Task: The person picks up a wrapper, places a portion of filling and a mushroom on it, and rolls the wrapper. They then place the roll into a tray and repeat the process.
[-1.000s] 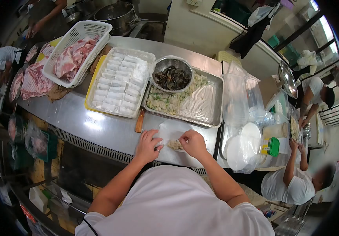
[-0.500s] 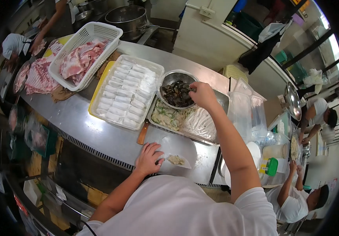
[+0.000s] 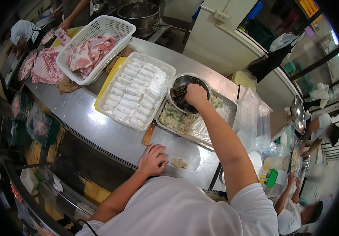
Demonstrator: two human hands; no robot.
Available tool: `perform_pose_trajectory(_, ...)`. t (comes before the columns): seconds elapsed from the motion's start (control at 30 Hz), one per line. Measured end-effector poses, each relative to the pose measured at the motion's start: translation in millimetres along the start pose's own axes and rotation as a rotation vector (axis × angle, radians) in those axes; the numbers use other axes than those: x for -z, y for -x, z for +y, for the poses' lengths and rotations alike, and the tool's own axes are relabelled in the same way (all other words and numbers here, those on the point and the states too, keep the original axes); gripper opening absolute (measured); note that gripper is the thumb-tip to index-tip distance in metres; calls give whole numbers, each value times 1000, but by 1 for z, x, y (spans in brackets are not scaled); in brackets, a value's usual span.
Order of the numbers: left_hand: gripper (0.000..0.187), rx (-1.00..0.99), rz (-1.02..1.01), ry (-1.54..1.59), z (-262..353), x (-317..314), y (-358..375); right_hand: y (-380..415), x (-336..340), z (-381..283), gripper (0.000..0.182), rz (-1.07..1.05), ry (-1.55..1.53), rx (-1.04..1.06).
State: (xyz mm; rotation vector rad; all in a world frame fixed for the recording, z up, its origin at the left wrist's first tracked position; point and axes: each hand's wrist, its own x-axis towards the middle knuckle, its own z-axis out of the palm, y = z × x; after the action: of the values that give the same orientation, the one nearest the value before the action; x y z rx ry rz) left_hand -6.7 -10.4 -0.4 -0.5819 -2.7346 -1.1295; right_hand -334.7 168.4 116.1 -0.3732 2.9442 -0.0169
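My right hand [image 3: 197, 95] reaches into a metal colander bowl [image 3: 205, 82], its fingers curled down among dark pieces that look like black mushrooms [image 3: 178, 94]. The fingertips are hidden. That bowl sits over a metal tray [image 3: 212, 146] of pale filling with green bits [image 3: 176, 117]. My left hand [image 3: 153, 159] lies on the steel table, fingers spread, at the edge of a thin whitish wrapper [image 3: 192, 151]. On the wrapper is a small heap of pale filling [image 3: 179, 163]. Just beyond the left hand lies a knife with a wooden handle [image 3: 149, 133].
A white tray [image 3: 139, 126] of floured rolls stands left of the bowl. Behind it, a white basket [image 3: 121, 28] holds raw meat, with ribs [image 3: 48, 67] beside it. Clear plastic containers [image 3: 252, 116] and a green-lidded tub [image 3: 271, 177] are at right. Other people work at both ends.
My right hand has moved from the bowl's right side deeper into its middle. The view has shifted slightly. My left hand stays by the wrapper.
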Motion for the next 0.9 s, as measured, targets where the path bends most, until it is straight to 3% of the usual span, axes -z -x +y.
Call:
perform_pose_trajectory(0.13, 29, -5, 3, -2, 0, 0, 0, -2, -13, -1, 22, 117, -89, -58)
perform_pose_trajectory(0.23, 29, -13, 6, -7, 0, 0, 1, 4, -11, -3, 19, 72, -75, -28)
perform_pose_trajectory(0.33, 30, -20, 11, -2, -1, -1, 2, 17, 0, -5, 20, 201, -145, -46)
perform_pose_trajectory(0.43, 30, -30, 20, 13, -4, -4, 1, 61, 15, -4, 22, 332, -403, 22)
perform_pose_trajectory(0.53, 28, -23, 19, 28, -6, -8, 4, 129, 15, 1, 23, 252, -717, 58)
perform_pose_trajectory(0.77, 34, -58, 17, 30, -7, -10, 2, 286, -64, 1, 20, -115, -707, -42)
perform_pose_trajectory(0.9, 33, -63, 26, 17, -8, -11, 3, 317, -114, -8, 15, 35, -622, 57)
